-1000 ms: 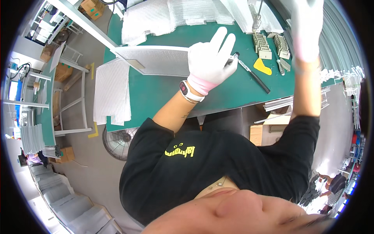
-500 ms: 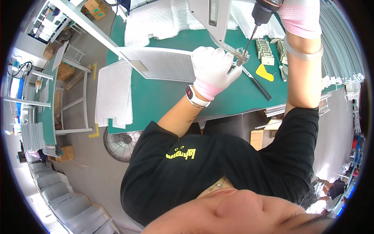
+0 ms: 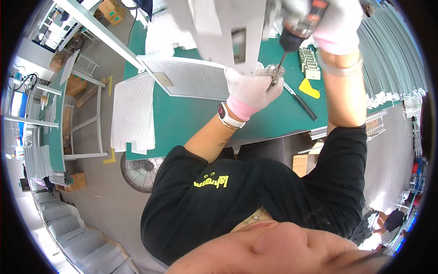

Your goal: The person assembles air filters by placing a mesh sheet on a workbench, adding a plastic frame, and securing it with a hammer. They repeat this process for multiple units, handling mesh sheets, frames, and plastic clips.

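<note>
My left hand, in a white glove with a pink cuff, is closed around a small metal fitting at the end of a pale grey slotted metal profile. Its fingertips are partly hidden behind the profile. In my right hand, also gloved, is a black and orange power screwdriver. The long bit points down at the fitting, and its tip appears to touch it. Left of my left hand, a white-framed mesh panel stands tilted over the green table.
A black-handled tool, a yellow flat piece and a row of pale brackets lie on the green table. White sheets overhang its left edge. Long profiles are stacked at the right; a floor fan stands below.
The slotted profile has swung left and looms larger. My right hand and the power screwdriver have shifted left, the bit staying at the fitting. My left hand has barely moved.
</note>
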A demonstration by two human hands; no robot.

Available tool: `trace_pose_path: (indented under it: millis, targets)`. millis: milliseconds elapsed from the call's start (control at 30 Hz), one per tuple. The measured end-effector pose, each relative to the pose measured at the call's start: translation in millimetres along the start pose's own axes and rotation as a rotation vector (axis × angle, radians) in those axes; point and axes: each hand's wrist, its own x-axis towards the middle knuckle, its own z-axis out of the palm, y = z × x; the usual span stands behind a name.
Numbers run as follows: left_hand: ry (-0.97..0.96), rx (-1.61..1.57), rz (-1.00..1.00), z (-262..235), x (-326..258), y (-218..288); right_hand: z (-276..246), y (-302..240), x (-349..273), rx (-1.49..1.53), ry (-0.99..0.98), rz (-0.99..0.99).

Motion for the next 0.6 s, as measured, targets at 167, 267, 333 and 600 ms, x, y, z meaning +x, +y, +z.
trace_pose_path:
  millis: [167, 267, 333, 600]
  targets:
    - [0.220, -0.170, 0.182, 11, 1, -11, -16, 27, 1, 0.369, -0.183, 0.148]
    - [0.199, -0.196, 0.234, 5, 5, -8, -18, 38, -2, 0.421, -0.151, 0.175]
    - [0.189, -0.297, 0.139, 2, 4, -3, -19, 43, -6, 0.417, -0.084, 0.164]
    - [-0.014, -0.145, 0.043, 11, -18, -12, -19, 69, -20, 0.301, 0.222, 0.082]
